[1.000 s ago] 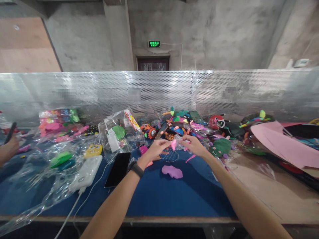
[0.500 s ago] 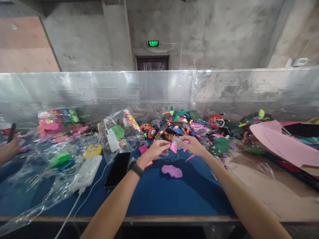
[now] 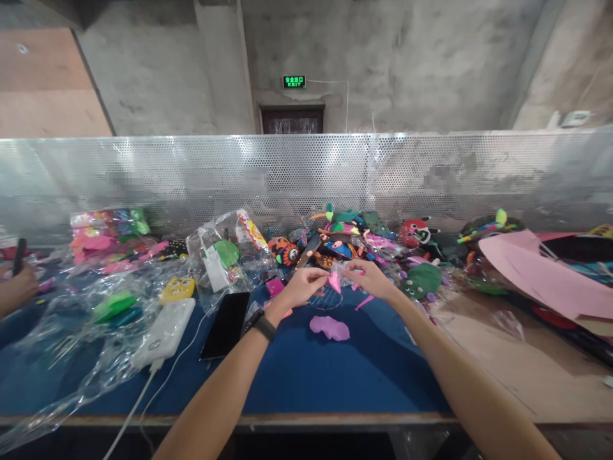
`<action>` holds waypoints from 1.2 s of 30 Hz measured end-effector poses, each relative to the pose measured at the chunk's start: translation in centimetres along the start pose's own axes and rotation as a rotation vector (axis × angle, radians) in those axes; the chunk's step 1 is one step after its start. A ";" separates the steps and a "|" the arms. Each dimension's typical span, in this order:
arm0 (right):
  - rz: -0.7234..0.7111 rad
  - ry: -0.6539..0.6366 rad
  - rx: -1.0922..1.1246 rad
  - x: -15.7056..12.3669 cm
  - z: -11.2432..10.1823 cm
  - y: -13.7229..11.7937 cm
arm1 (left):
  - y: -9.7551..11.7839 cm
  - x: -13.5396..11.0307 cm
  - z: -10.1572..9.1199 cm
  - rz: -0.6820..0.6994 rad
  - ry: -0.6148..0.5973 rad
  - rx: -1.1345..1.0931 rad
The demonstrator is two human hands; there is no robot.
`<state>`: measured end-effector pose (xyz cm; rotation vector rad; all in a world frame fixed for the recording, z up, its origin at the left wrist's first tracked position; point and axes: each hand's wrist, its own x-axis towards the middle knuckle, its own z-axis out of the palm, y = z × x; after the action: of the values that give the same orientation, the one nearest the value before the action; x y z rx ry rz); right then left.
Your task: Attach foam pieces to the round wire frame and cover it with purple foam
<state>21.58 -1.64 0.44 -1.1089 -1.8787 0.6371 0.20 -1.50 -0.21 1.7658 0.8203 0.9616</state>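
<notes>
Between my two hands, above the blue table mat, is a lump of bright pink modelling clay (image 3: 334, 282) with clear plastic wrap (image 3: 339, 268) around its upper part. My left hand (image 3: 306, 285) pinches the clay from the left, thumb and forefinger closed at its edge. On the other side my right hand (image 3: 366, 279) grips the clear wrap between thumb and fingertips. A flat, wavy piece of purple clay (image 3: 330, 328) lies on the mat just below my hands. Beside it, to the upper right, is a thin pink strip (image 3: 364, 303).
A black phone (image 3: 225, 326), a white power bank (image 3: 165, 331) with a cable and crumpled plastic bags lie at left. Colourful clay figures (image 3: 340, 233) pile up at the back, before a perforated metal screen (image 3: 306, 172). Another person's hand (image 3: 18, 291) holds a dark object far left.
The pink clay in my hands has turned slightly and now tapers downward to a point. My hands have hardly moved, and the view has shifted a little.
</notes>
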 end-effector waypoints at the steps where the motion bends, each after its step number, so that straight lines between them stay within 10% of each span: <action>1: -0.001 -0.005 0.005 0.0 0.0 0.0 | -0.1 0.0 0.0 0.023 0.006 0.015; 18: 0.042 -0.043 0.088 0.2 -0.1 0.2 | 2.0 -1.1 1.5 0.473 0.153 0.549; 26: -0.036 0.102 0.030 0.5 -1.0 0.8 | 0.1 0.1 0.0 0.326 0.366 0.512; 36: -0.021 0.062 0.008 0.1 -0.4 -0.1 | -0.7 0.2 0.2 -0.040 0.005 -0.058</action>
<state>21.82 -1.62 0.76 -1.0904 -1.8317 0.5915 0.37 -1.18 -0.83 1.6916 0.8198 0.9542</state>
